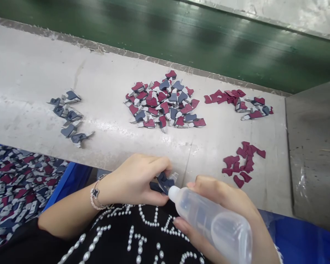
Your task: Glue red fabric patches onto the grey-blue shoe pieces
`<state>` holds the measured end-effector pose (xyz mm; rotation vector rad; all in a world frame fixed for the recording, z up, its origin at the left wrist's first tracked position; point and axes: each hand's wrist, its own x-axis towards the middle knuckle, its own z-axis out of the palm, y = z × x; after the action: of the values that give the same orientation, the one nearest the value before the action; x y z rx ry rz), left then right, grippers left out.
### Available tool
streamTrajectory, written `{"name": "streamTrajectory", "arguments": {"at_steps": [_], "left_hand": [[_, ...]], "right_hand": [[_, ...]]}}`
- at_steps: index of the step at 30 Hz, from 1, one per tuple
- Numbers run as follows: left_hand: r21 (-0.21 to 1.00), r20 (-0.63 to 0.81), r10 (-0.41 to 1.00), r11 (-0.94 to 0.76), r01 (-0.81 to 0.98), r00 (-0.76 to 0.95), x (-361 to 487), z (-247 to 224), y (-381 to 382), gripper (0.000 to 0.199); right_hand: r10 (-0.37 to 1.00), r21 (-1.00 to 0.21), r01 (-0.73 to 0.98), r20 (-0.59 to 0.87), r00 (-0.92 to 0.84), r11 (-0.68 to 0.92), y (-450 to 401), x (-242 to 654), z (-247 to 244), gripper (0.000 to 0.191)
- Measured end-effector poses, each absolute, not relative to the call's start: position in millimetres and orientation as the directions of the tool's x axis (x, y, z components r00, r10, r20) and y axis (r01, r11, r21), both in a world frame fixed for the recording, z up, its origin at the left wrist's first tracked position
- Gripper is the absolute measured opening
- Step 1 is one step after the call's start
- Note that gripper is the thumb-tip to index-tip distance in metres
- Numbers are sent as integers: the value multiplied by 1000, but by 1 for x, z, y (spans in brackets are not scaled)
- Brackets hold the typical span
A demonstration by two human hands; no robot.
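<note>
Between the thumb and fingers of my left hand [143, 179] is a small dark blue plastic part [164, 183], with a clear piece sticking out on its right. My right hand [225, 198] is wrapped round a translucent squeeze bottle [209, 220], tilted so that its white cap [173, 193] points at the blue part. The cap end touches or nearly touches the part; I cannot tell which. Some clear liquid seems to be inside the bottle. Loose maroon pieces [246, 161] lie on the bench to the right of my hands.
On the pale bench [104, 84] stands a central heap of maroon and blue parts [162, 102]. A small group of blue parts [70, 117] lies left, more maroon pieces [225, 96] back right. A blue bin [68, 183] full of parts is at lower left. A metal wall [316, 154] bounds the right.
</note>
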<state>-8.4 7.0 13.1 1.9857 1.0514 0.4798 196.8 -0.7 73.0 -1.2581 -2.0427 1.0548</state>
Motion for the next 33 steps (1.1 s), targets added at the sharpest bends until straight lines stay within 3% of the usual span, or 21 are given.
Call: {"name": "streamTrajectory", "arguments": {"at_steps": [14, 26, 33], "left_hand": [[754, -13, 828, -360, 550, 560, -12, 12, 11, 29], [723, -10, 824, -385, 573, 566, -13, 13, 11, 29], [697, 0, 825, -406, 592, 565, -11, 13, 11, 26]], "right_hand": [[828, -810, 496, -23, -561, 314, 5, 206, 75, 24], [832, -822, 497, -53, -552, 278, 9, 205, 73, 25], [857, -798, 514, 6, -516, 315, 5, 211, 74, 22]]}}
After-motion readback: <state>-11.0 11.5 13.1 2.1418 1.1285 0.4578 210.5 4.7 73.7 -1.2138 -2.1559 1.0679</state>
